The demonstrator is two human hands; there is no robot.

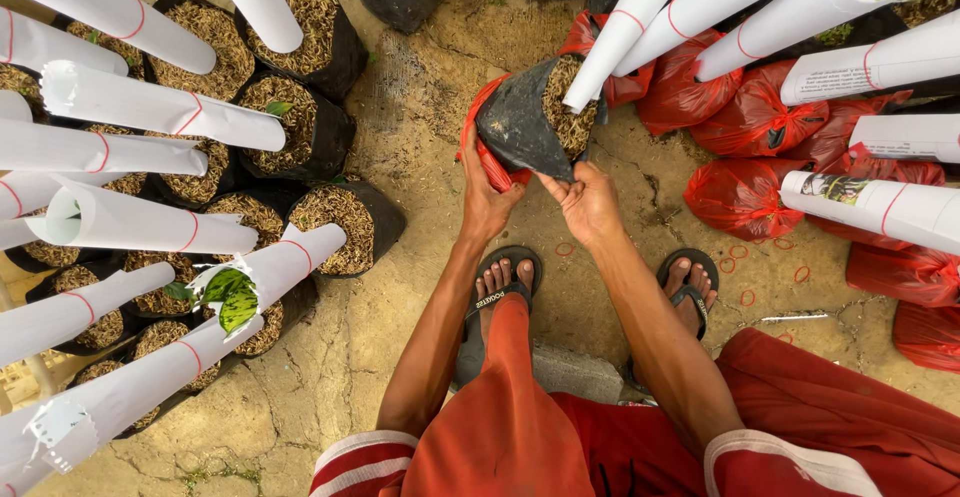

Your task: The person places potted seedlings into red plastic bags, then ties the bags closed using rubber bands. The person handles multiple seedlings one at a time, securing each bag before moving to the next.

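- While seen from the head view: left hand clenched on the lower edge of a red plastic bag, fingers grasping it.
- Right hand pinching the same rim at the base of the black grow bag, fingers grasping.
- Just above the fingers: black grow bag tilted, husk filling showing, white paper cone rising from it.
- Right of the fingers: red wrapped bags.
- Left of the fingers, well apart: unwrapped black pots on the floor.
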